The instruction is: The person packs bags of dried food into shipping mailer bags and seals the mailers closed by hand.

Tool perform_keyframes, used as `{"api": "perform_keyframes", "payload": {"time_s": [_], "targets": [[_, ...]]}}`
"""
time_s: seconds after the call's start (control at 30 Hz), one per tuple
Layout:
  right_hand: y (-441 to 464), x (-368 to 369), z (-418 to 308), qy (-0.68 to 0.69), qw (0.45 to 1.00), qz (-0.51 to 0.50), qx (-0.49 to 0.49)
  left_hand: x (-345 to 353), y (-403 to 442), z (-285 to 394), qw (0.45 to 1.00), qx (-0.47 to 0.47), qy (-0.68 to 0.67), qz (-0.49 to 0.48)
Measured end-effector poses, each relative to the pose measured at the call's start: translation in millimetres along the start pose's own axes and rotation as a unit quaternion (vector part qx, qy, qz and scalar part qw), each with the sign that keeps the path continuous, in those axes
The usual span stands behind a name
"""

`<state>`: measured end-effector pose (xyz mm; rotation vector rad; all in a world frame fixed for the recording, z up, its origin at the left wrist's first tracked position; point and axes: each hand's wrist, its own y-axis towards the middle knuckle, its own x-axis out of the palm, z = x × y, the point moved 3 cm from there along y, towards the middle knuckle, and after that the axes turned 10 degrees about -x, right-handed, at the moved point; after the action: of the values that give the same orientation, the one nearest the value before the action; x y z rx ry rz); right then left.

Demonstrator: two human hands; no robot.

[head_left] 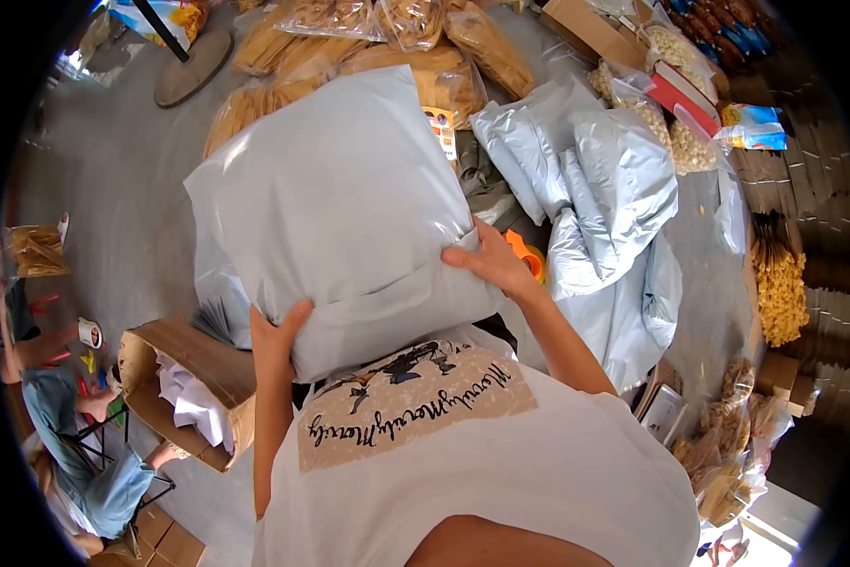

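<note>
A large, plump grey poly mailer point(340, 180) fills the middle of the head view, held in front of my body. Along its near side runs a folded-over flap. My left hand point(281, 331) grips the near left corner, thumb on top and fingers hidden beneath. On the right edge, my right hand point(489, 260) holds the bag the same way, its thumb lying near the flap. Just beyond that hand is an orange tape dispenser point(525, 255), partly covered by my wrist. Whatever is inside the mailer is hidden.
Several filled grey mailers point(604, 198) are heaped at the right. Clear bags of brown dried goods point(302, 47) lie at the far side. An open cardboard box point(184, 387) with white paper stands at the left, near a seated person point(94, 472). A round stand base point(194, 69) is far left.
</note>
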<state>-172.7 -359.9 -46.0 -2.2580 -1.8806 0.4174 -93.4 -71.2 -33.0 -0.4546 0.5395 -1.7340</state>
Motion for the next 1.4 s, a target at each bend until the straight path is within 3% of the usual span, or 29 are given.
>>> {"api": "perform_keyframes", "payload": {"time_s": [0.07, 0.13, 0.17, 0.23, 0.27, 0.37, 0.47, 0.57, 0.63, 0.73, 0.8, 0.87, 1.0, 1.03, 1.07, 1.13, 1.2, 1.27, 1.33, 1.4], "targets": [[0, 3, -3, 0.015, 1.0, -0.004, -0.013, 5, 3, 9, 0.997, 0.01, -0.078, 0.008], [0, 9, -14, 0.032, 0.999, -0.017, -0.024, 5, 6, 11, 0.978, -0.055, -0.196, -0.045], [-1, 12, -23, 0.136, 0.99, -0.041, -0.005, 1, 11, 14, 0.978, -0.048, -0.198, -0.034], [-1, 19, -42, 0.281, 0.955, -0.089, 0.025, -6, 18, 13, 0.939, -0.167, -0.278, -0.111], [1, 24, -43, 0.281, 0.953, -0.108, 0.021, -12, 19, 15, 0.941, -0.155, -0.283, -0.097], [11, 29, -49, 0.191, 0.98, -0.042, -0.043, -17, 20, 14, 0.943, -0.122, -0.299, -0.086], [10, 42, -79, 0.122, 0.986, -0.064, -0.098, -27, 15, 6, 0.911, -0.087, -0.389, -0.11], [13, 53, -93, 0.157, 0.977, -0.105, -0.102, -28, 11, 10, 0.909, -0.048, -0.404, -0.094], [19, 54, -88, 0.21, 0.969, -0.095, -0.088, -25, 13, 18, 0.919, -0.072, -0.383, -0.052], [20, 48, -81, 0.3, 0.949, -0.085, -0.055, -11, 18, 32, 0.941, -0.057, -0.329, -0.063], [23, 30, -66, 0.294, 0.952, -0.025, -0.083, 11, 19, 49, 0.945, -0.062, -0.3, -0.116], [14, 14, -51, 0.36, 0.932, -0.028, 0.044, 29, 28, 63, 0.947, -0.067, -0.264, -0.167], [-14, -28, -40, 0.43, 0.898, 0.085, 0.018, 78, 42, 95, 0.954, -0.084, -0.182, -0.224], [-21, -43, -29, 0.453, 0.881, 0.136, 0.002, 90, 52, 99, 0.931, -0.095, -0.173, -0.308], [-28, -57, -21, 0.474, 0.861, 0.182, -0.013, 102, 59, 101, 0.927, -0.1, -0.165, -0.322], [-46, -87, -22, 0.509, 0.827, 0.21, -0.113, 129, 61, 112, 0.91, -0.065, -0.139, -0.386], [-58, -120, -18, 0.493, 0.805, 0.217, -0.248, 152, 56, 116, 0.89, -0.092, -0.142, -0.423], [-69, -144, -41, 0.47, 0.789, 0.272, -0.288, 172, 62, 123, 0.88, 0.046, -0.062, -0.469], [-69, -189, -26, 0.469, 0.772, 0.302, -0.306, 166, 70, 119, 0.895, 0.061, -0.031, -0.441], [-66, -240, 4, 0.455, 0.777, 0.315, -0.299, 151, 80, 108, 0.92, -0.004, -0.032, -0.391]]}}
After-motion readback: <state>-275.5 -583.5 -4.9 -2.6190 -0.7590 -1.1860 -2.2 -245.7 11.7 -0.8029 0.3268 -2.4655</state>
